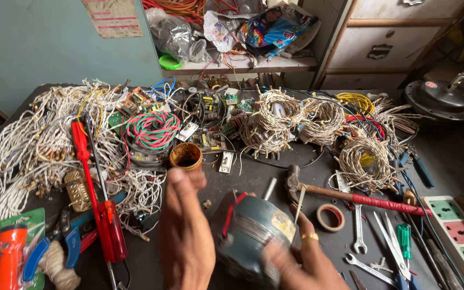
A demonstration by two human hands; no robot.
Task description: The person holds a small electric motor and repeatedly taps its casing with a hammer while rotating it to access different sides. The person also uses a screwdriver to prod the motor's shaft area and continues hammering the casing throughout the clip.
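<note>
The tabletop carries two spanners point(359, 230), one hammer point(350, 194), one tape roll point(331, 217) and one red screwdriver point(95, 193).

Bare tabletop point(259, 177) ahead; wire coils point(275, 126), hammer point(350, 196) and screwdriver point(98, 198) crowd the sides

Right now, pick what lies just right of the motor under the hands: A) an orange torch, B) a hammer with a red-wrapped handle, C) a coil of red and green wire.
B: the hammer lies just right of the motor; the other two lie on the left side.
</note>
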